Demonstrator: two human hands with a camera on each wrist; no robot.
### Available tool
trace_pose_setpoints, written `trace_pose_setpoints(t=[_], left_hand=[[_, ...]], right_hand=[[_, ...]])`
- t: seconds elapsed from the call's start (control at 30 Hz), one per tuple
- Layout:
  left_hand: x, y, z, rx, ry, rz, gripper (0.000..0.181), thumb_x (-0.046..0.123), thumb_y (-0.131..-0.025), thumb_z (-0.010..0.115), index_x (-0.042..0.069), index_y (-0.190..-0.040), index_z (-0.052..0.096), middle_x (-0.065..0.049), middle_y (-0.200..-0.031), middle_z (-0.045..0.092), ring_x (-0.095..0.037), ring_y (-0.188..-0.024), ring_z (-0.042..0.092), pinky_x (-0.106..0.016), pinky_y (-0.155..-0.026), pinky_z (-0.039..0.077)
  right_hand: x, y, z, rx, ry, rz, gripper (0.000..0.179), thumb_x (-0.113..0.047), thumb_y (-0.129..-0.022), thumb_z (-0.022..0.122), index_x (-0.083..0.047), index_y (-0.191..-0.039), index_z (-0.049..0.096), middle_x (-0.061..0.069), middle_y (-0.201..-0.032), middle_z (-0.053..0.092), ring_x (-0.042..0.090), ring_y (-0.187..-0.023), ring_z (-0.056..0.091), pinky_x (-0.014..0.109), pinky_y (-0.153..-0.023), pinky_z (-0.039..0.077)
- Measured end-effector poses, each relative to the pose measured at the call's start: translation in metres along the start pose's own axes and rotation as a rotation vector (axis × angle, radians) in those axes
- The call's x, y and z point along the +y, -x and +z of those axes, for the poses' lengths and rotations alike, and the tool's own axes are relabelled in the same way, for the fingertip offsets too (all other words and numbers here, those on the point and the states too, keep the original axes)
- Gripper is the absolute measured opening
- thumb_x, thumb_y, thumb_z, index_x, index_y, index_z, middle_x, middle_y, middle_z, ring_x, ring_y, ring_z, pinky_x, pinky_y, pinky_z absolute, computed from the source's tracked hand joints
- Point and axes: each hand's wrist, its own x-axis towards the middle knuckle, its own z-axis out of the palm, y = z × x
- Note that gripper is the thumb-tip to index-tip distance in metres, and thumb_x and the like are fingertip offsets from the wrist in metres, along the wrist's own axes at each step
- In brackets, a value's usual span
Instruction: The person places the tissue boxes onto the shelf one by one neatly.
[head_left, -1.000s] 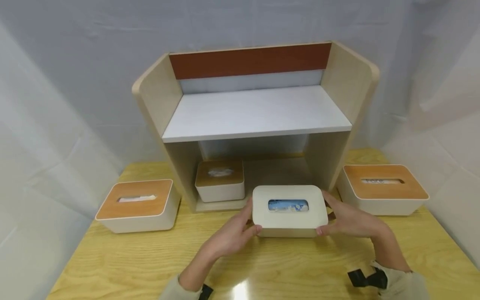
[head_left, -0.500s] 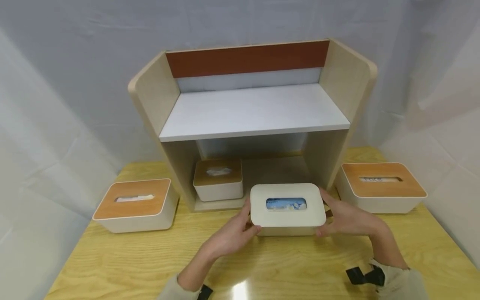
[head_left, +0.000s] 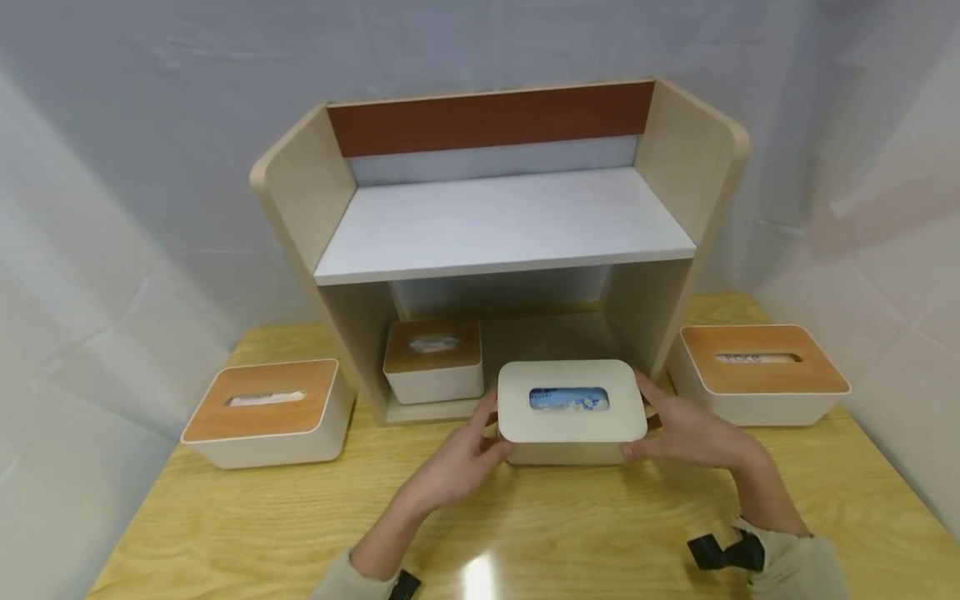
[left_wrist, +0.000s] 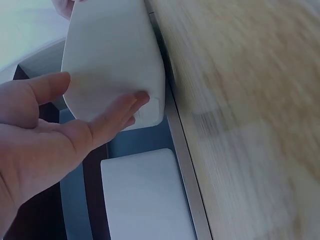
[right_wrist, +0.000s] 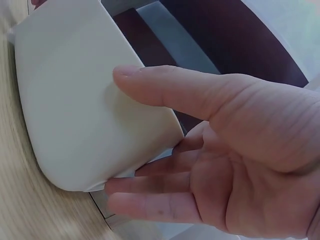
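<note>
Between both hands is a cream tissue box [head_left: 572, 429], a blue packet [head_left: 568, 399] showing through the slot in its lid. My left hand [head_left: 457, 458] grips its left end, thumb at the front corner and fingers along the side. At the opposite end, my right hand [head_left: 682, 429] holds it the same way, its thumb pressing the front face in the right wrist view. The box is just in front of the lower compartment of a small shelf unit [head_left: 502, 229]. Inside that compartment, at the left, sits a tissue box with a wooden lid [head_left: 438, 382].
Left of the shelf unit stands another wooden-lidded tissue box [head_left: 273, 446], and a similar tissue box [head_left: 772, 408] stands to its right. Everything is on a wood-grain table [head_left: 315, 525]. White sheeting [head_left: 487, 42] hangs behind and at both sides.
Both hands have moved the cream tissue box slightly away from me, toward the shelf's lower opening. Their hold looks the same. The whole view has shifted a little.
</note>
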Motion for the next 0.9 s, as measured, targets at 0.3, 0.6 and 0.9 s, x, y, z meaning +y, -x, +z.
trace_pose_setpoints(t=[0.3,0.6,0.9], left_hand=[[0.0051,0.0009,0.0008,0.133,-0.01,-0.139,0.063,0.021,-0.101,0.058,-0.004,-0.151,0.029,-0.027,-0.132,0.052,-0.037,-0.111,0.062,-0.043,-0.085,0.056],[0.009,0.0028,0.005,0.161,0.052,-0.091,0.059,0.013,-0.101,0.055,-0.008,-0.149,0.027,-0.034,-0.138,0.047,-0.043,-0.121,0.056,-0.047,-0.094,0.053],[0.0098,0.0001,0.0063,0.131,0.042,-0.014,0.07,0.005,-0.099,0.055,-0.002,-0.156,0.016,-0.031,-0.154,0.027,-0.049,-0.135,0.039,-0.056,-0.109,0.037]], right_hand=[[0.0008,0.0004,0.0009,0.011,-0.036,-0.049,0.104,-0.026,-0.088,0.077,-0.008,-0.16,0.004,0.03,-0.14,0.049,0.021,-0.1,0.066,0.029,-0.077,0.056],[-0.0021,-0.0031,0.004,0.067,0.013,-0.024,0.099,-0.028,-0.087,0.078,0.001,-0.157,0.014,0.024,-0.124,0.061,0.019,-0.093,0.069,0.028,-0.069,0.057],[-0.0073,-0.0077,0.0042,0.14,0.134,0.048,0.098,-0.039,-0.089,0.074,0.008,-0.154,0.018,0.002,-0.086,0.071,0.017,-0.082,0.067,0.029,-0.058,0.05]])
